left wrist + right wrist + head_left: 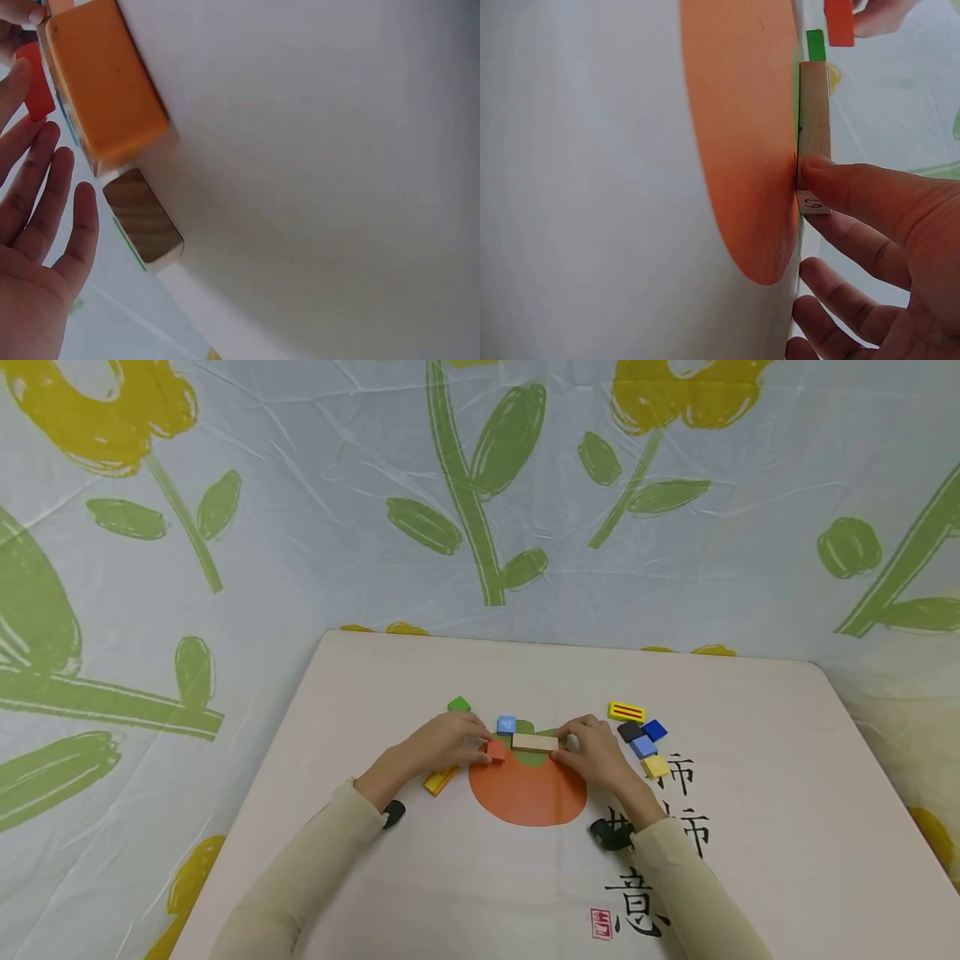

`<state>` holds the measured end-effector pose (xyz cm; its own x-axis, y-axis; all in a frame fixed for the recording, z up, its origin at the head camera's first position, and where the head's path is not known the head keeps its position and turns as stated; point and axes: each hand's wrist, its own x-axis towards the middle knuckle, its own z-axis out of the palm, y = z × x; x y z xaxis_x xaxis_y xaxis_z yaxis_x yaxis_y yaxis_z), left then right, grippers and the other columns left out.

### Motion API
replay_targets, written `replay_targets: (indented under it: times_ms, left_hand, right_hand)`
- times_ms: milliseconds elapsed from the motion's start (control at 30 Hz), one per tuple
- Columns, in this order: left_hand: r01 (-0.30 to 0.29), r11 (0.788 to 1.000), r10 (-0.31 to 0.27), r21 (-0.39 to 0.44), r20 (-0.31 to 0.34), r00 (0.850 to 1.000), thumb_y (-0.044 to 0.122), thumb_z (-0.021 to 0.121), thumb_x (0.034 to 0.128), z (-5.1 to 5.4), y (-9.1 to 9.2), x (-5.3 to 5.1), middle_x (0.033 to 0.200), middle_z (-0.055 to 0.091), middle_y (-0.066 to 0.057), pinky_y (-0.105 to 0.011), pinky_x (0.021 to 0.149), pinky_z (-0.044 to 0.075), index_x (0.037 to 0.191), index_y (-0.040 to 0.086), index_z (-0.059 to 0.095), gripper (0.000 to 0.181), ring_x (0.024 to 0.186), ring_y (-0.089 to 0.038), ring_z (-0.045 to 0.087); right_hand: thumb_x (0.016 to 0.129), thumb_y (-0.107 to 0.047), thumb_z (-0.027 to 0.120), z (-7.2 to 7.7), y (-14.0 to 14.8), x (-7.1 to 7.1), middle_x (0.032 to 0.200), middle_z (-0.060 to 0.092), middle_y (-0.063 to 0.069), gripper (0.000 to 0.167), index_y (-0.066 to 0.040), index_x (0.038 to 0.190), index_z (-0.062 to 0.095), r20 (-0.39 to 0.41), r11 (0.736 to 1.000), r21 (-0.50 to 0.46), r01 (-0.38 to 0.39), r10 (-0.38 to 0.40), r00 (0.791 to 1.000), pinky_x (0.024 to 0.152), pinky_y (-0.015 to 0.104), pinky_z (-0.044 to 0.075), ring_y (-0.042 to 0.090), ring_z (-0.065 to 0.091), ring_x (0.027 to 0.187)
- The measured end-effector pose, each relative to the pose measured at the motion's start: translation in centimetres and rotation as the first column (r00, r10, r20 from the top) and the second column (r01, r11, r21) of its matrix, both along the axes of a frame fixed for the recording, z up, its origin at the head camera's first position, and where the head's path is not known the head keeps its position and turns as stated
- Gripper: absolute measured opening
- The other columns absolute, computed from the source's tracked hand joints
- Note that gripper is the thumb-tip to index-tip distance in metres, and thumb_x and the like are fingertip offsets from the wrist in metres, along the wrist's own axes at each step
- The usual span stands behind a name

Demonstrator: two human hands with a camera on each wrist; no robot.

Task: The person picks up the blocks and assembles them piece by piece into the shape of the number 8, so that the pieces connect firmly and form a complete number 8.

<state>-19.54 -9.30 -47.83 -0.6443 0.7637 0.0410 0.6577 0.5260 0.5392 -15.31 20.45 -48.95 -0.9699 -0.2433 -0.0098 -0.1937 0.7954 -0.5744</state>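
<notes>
A red block (496, 752) is pinched between the thumb and a finger of my left hand (442, 745); the left wrist view shows this red block (36, 82) with the other fingers of the hand (45, 247) spread. My right hand (596, 752) pinches the right end of a long pale wooden block (535, 743) lying over the green top of an orange printed shape (525, 793). In the right wrist view, the thumb and a finger of that hand (885, 247) grip the wooden block (814, 120) near its marked end. A blue block (506, 725) sits just behind.
An orange-yellow block (440, 780) lies by my left wrist, and a green block (459, 704) stands behind that hand. Right of my right hand are a striped yellow block (626, 712), a black block (631, 732), blue blocks (643, 747) and a yellow block (656, 767).
</notes>
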Motion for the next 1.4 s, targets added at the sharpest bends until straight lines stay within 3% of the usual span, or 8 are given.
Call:
replay_targets:
  times_ms: [167, 500, 867, 1400]
  left_hand:
    - [0.043, 0.996, -0.046, -0.084, -0.03, 0.999, 0.035, 0.077, 0.0894, 0.0, 0.9, -0.3, 0.104, 0.067, 0.003, -0.027, 0.083, 0.049, 0.11, 0.014, 0.077, 0.029, 0.096, -0.015, 0.059]
    - [0.037, 0.981, -0.04, -0.191, -0.015, 0.999, 0.037, 0.076, 0.09, -0.2, 1.9, -0.5, 0.102, 0.064, 0.006, -0.025, 0.081, 0.048, 0.111, 0.016, 0.075, 0.03, 0.09, -0.009, 0.054]
    - [0.024, 0.978, -0.04, -0.206, -0.071, 0.997, 0.038, 0.076, 0.0898, -0.3, 2.5, -0.3, 0.099, 0.066, 0.006, -0.026, 0.079, 0.049, 0.11, 0.016, 0.075, 0.03, 0.088, -0.009, 0.055]
    - [0.007, 0.978, -0.018, -0.208, -0.052, 0.998, 0.038, 0.078, 0.0886, -0.2, 2.7, -0.3, 0.096, 0.067, 0.007, -0.025, 0.075, 0.047, 0.109, 0.016, 0.075, 0.03, 0.084, -0.01, 0.054]
  right_hand:
    - [0.088, -0.019, 0.079, 0.1, 0.1, -0.1, 0.119, 0.058, 0.019, 0.025, -0.006, 0.108, 0.071, 0.004, 1.0, 0.0, -0.004, 0.004, 1.0, 0.089, 0.05, 0.041, 0.037, 0.049, 0.109]
    - [0.087, -0.019, 0.08, 0.0, 0.2, -0.2, 0.117, 0.058, 0.018, 0.025, -0.006, 0.108, 0.072, -0.012, 1.0, 0.004, -0.006, 0.006, 1.0, 0.088, 0.05, 0.04, 0.038, 0.049, 0.107]
    - [0.087, -0.019, 0.08, 0.0, 0.2, -0.2, 0.118, 0.058, 0.019, 0.026, -0.006, 0.108, 0.073, -0.015, 1.0, -0.004, -0.007, 0.007, 1.0, 0.086, 0.048, 0.041, 0.037, 0.049, 0.105]
    - [0.087, -0.02, 0.08, -0.4, 0.3, -0.3, 0.119, 0.058, 0.02, 0.025, -0.007, 0.107, 0.072, -0.005, 1.0, 0.002, -0.006, 0.006, 1.0, 0.088, 0.05, 0.041, 0.038, 0.049, 0.107]
